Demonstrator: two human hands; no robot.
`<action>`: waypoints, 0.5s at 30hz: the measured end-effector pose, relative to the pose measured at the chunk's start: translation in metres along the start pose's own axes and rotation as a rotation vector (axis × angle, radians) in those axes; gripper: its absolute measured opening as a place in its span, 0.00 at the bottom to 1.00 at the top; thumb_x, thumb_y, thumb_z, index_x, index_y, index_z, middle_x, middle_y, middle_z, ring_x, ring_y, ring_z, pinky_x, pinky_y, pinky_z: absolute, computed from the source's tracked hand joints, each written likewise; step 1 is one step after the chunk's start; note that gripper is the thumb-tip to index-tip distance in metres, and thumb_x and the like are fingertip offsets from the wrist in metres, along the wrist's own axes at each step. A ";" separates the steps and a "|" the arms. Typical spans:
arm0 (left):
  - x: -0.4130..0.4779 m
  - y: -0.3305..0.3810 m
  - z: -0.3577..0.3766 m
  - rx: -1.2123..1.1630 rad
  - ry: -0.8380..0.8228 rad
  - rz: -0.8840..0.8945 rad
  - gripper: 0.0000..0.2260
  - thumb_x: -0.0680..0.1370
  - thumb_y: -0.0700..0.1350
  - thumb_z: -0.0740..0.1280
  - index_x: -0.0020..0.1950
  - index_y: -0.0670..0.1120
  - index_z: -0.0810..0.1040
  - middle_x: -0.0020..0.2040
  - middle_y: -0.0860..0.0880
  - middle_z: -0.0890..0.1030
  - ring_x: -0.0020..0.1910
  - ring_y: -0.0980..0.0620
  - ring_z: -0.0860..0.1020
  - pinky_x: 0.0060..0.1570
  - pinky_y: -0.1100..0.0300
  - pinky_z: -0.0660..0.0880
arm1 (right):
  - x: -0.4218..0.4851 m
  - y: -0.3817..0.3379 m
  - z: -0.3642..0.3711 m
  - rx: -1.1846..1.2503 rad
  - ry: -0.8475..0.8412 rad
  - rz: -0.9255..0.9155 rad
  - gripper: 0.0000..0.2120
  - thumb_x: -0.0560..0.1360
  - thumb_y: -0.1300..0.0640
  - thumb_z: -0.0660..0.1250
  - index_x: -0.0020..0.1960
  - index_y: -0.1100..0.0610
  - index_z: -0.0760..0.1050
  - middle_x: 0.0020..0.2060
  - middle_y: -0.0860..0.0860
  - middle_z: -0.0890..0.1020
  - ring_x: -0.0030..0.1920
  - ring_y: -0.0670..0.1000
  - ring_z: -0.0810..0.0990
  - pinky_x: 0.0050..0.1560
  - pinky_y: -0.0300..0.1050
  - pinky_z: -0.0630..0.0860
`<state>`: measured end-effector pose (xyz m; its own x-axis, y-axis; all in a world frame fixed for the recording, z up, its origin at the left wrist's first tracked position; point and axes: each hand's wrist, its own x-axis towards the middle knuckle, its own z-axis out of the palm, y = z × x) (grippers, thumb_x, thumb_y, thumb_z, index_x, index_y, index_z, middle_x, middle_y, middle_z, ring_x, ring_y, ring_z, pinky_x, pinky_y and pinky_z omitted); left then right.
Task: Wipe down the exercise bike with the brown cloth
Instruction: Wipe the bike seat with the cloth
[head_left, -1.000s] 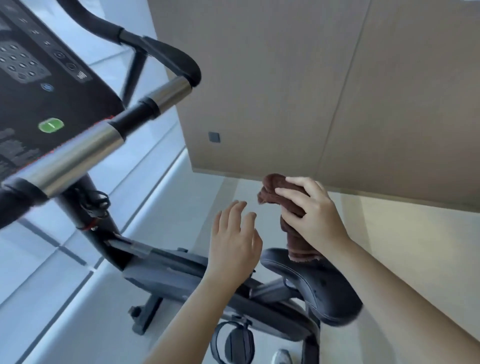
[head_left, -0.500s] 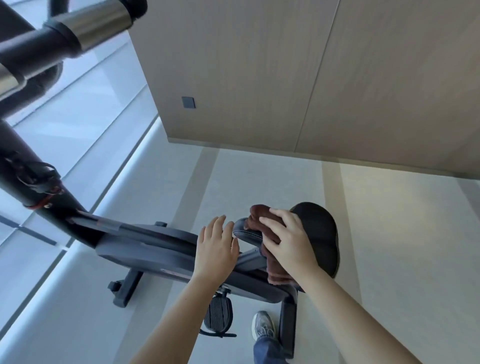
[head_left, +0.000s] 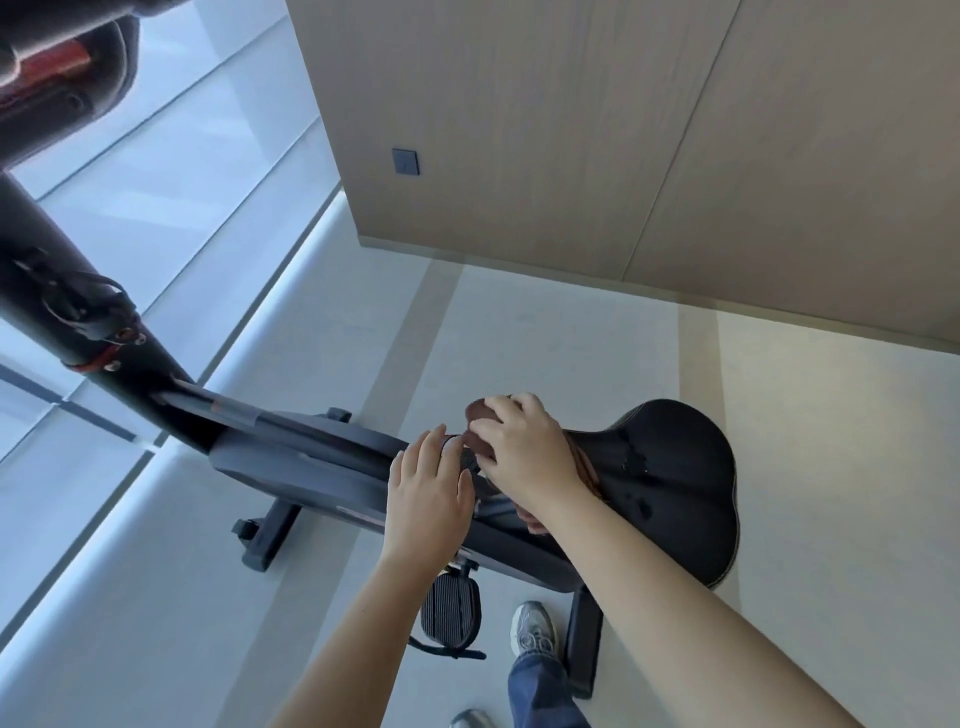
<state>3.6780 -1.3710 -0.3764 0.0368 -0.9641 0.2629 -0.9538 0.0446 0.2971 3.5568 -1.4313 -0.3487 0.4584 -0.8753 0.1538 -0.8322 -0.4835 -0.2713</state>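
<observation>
Cloth (head_left: 479, 413), brown and bunched, lay on the saddle (head_left: 670, 483) nose, gripped by the right hand (head_left: 524, 457), while the left hand (head_left: 431, 499) hovered just beside, fingers straight.

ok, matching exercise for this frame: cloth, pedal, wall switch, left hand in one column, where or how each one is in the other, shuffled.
1 cloth
2 pedal
3 wall switch
4 left hand

a on the wood panel
b fingers straight, holding nothing
c under the right hand, over the front of the saddle
d below the bike frame, beside the shoe

Pairs: 1-c, 2-d, 3-a, 4-b
</observation>
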 end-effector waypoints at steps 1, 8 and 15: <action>0.001 -0.001 -0.001 -0.004 0.010 -0.011 0.17 0.67 0.37 0.73 0.55 0.38 0.78 0.57 0.38 0.78 0.55 0.37 0.77 0.55 0.43 0.72 | 0.002 0.000 0.000 0.000 -0.032 -0.011 0.11 0.72 0.53 0.65 0.50 0.57 0.78 0.55 0.54 0.77 0.54 0.60 0.71 0.46 0.53 0.75; -0.002 0.004 -0.009 -0.021 0.014 -0.001 0.16 0.68 0.36 0.73 0.54 0.38 0.78 0.56 0.38 0.78 0.55 0.37 0.77 0.54 0.43 0.72 | -0.037 0.025 -0.013 0.135 0.178 0.091 0.15 0.65 0.63 0.73 0.52 0.56 0.80 0.56 0.57 0.78 0.55 0.62 0.75 0.53 0.54 0.76; -0.011 0.018 -0.016 -0.070 -0.015 0.023 0.16 0.69 0.36 0.72 0.56 0.38 0.78 0.57 0.39 0.78 0.56 0.38 0.77 0.55 0.43 0.71 | -0.041 0.022 -0.010 0.057 0.295 0.275 0.13 0.67 0.62 0.72 0.51 0.57 0.81 0.54 0.58 0.79 0.54 0.63 0.75 0.52 0.55 0.77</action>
<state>3.6652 -1.3558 -0.3592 0.0099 -0.9664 0.2567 -0.9310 0.0848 0.3551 3.5169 -1.4059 -0.3515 0.1056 -0.9374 0.3320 -0.8889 -0.2386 -0.3911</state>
